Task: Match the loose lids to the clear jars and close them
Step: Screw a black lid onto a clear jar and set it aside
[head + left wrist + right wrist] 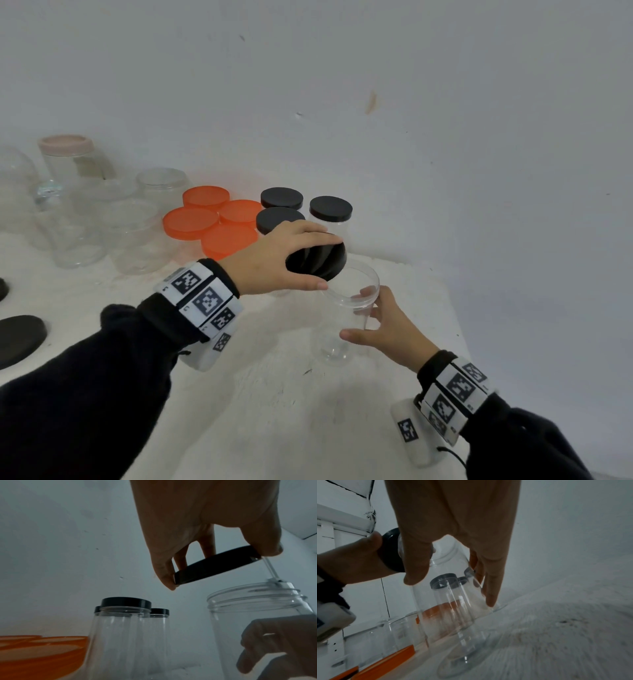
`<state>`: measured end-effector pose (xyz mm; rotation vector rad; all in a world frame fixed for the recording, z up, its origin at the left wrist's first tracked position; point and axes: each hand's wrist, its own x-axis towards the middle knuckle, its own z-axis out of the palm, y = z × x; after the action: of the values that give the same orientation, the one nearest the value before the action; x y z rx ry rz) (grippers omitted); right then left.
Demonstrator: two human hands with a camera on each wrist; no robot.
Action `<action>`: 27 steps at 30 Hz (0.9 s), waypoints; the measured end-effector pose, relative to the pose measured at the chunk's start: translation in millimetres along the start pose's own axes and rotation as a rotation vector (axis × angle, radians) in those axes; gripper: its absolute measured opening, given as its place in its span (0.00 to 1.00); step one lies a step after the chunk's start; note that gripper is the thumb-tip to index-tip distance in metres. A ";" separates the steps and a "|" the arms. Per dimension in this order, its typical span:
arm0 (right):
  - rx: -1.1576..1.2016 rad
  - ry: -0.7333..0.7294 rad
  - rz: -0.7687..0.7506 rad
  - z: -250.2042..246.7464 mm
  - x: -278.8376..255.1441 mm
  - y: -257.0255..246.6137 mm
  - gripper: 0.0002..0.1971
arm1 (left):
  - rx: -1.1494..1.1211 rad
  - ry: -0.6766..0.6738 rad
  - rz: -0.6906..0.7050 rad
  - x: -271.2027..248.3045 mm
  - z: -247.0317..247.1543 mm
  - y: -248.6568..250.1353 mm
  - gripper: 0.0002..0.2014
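Note:
My left hand [274,260] grips a black lid [317,257] by its rim and holds it tilted just left of and above the mouth of a clear open jar [346,315]. The left wrist view shows the black lid [216,565] pinched between thumb and fingers, slightly above the jar's threaded rim [254,595]. My right hand [380,325] holds the jar's side on the white table [274,394], thumb in front, fingers behind. In the right wrist view the jar [453,601] stands between my thumb and fingers.
Three clear jars capped with black lids [330,207] stand behind the hands. Several orange lids [212,219] cover jars to their left. Open clear jars [137,236] crowd the back left, one with a pink lid [65,144]. Loose black lids [20,337] lie at the left edge.

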<state>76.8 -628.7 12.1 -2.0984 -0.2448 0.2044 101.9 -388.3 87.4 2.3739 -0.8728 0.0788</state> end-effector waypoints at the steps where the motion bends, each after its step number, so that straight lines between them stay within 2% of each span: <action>1: 0.013 -0.004 0.002 -0.3 0.4 -0.3 0.39 | 0.018 -0.043 0.008 4.8 0.7 3.2 0.32; 4: 0.049 0.010 -0.012 0.1 1.3 -2.9 0.36 | 0.074 -0.155 0.018 17.4 2.9 13.4 0.32; 8: 0.042 0.025 -0.031 1.9 2.5 -4.6 0.34 | 0.120 -0.216 0.078 31.0 5.6 23.2 0.31; 12: 0.047 0.019 -0.035 3.2 3.4 -4.9 0.34 | 0.138 -0.268 0.068 38.4 9.1 23.2 0.31; 22: 0.030 0.006 -0.046 2.7 6.1 -5.2 0.38 | 0.149 -0.282 0.088 36.9 14.8 24.2 0.30; 25: 0.017 -0.009 -0.048 2.0 6.3 -5.4 0.39 | 0.126 -0.267 0.078 35.7 17.1 22.9 0.33; 27: -0.016 -0.060 -0.028 -3.7 5.7 -8.4 0.40 | 0.065 -0.255 0.041 32.3 20.0 18.7 0.38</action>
<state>82.4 -626.0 20.9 -2.1059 -0.3125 0.2498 113.0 -429.2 88.9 2.4629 -1.0511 -0.1863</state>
